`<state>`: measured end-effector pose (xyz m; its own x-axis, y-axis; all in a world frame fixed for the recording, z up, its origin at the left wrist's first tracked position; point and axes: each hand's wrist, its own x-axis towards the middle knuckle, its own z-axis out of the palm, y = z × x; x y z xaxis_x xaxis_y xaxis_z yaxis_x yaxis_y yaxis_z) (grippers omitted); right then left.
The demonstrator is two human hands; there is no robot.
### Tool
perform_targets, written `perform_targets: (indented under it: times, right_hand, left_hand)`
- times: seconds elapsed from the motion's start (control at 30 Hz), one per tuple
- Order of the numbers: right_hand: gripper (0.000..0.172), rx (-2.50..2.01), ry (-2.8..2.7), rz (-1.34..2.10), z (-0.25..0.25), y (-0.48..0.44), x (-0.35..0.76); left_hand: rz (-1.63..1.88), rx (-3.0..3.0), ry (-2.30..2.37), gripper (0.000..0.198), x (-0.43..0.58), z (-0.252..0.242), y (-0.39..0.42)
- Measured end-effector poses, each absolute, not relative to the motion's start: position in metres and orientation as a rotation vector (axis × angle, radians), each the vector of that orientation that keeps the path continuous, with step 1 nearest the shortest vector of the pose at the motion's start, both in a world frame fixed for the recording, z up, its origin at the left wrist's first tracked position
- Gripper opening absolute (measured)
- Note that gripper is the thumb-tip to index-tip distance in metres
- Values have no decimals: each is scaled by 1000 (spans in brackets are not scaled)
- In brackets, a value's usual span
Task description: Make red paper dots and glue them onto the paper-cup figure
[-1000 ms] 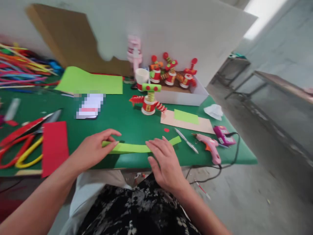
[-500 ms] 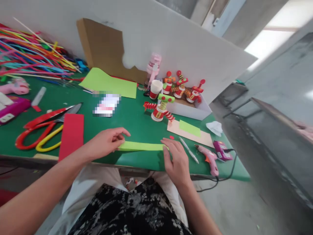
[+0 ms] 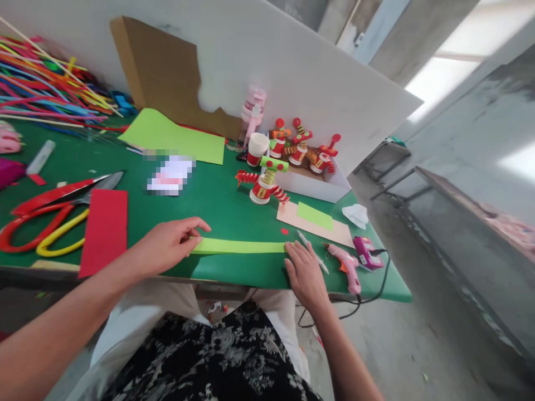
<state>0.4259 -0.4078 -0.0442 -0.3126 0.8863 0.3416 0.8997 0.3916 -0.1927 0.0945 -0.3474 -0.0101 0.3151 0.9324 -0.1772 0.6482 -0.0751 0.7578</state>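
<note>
A long light-green paper strip (image 3: 242, 247) stretches sideways near the front edge of the green table (image 3: 234, 217). Its left end is pinched between the thumb and fingers of my left hand (image 3: 173, 245). At the other end, my right hand (image 3: 307, 273) lies with fingers extended, the fingertips touching the strip's end beside a white pen (image 3: 320, 259). Beyond the strip stands a paper-cup figure (image 3: 262, 188) with a green rolled head and red folded arms. Red paper (image 3: 104, 231) lies to the left, partly over the scissors (image 3: 62, 214).
Several similar figures stand in a white box (image 3: 317, 188) at the back. A pink glue gun (image 3: 346, 264) and its cable lie at right. Green sheets, brown cardboard (image 3: 163, 72) and many coloured pipe cleaners (image 3: 45, 89) are at back left.
My right hand has slid outward along the strip to its right end, and its fingers now lie flatter. More of the strip shows. The whole view has shifted a little.
</note>
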Motion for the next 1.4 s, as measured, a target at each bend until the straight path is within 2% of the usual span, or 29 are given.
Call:
perform_targets:
  times: [0.23,0.37,0.43,0.53,0.7,0.83,0.97,1.07,1.13,1.2,1.4]
  right_hand:
    - [64,-1722,-2290,23,-54,-409,396]
    - [71,-1765,-2293,-13,-53,-409,396]
    - [68,-1744,-2271,-81,-53,-409,404]
    - [61,-1686,-2250,-157,-56,-408,418]
    - [54,-1561,-2255,-193,-57,-403,434]
    - [47,-1412,-2145,-169,-40,-394,423]
    - [39,-1270,-2169,122,-29,-374,380]
    - [47,-1190,-2283,384,-33,-355,340]
    - [54,-1187,-2311,466,-38,-345,319]
    - [53,-1217,-2323,502,-41,-340,307]
    - [32,-1246,-2312,503,-43,-339,304]
  left_hand:
    - [470,1880,1561,38,81,-13,-352]
    - [681,2239,1778,40,91,-12,-372]
    - [779,2459,1802,40,114,-11,-386]
    - [802,2685,1572,36,167,-12,-404]
    - [606,2739,1370,39,236,-19,-404]
    - [758,2504,1478,35,199,-14,-387]
    - [671,2059,1907,23,113,-17,-363]
    - [568,1999,1932,21,72,-23,-349]
    - [503,1995,1893,21,63,-24,-347]
    - [451,1999,1852,23,63,-23,-347]
    - [355,1999,1792,26,74,-17,-346]
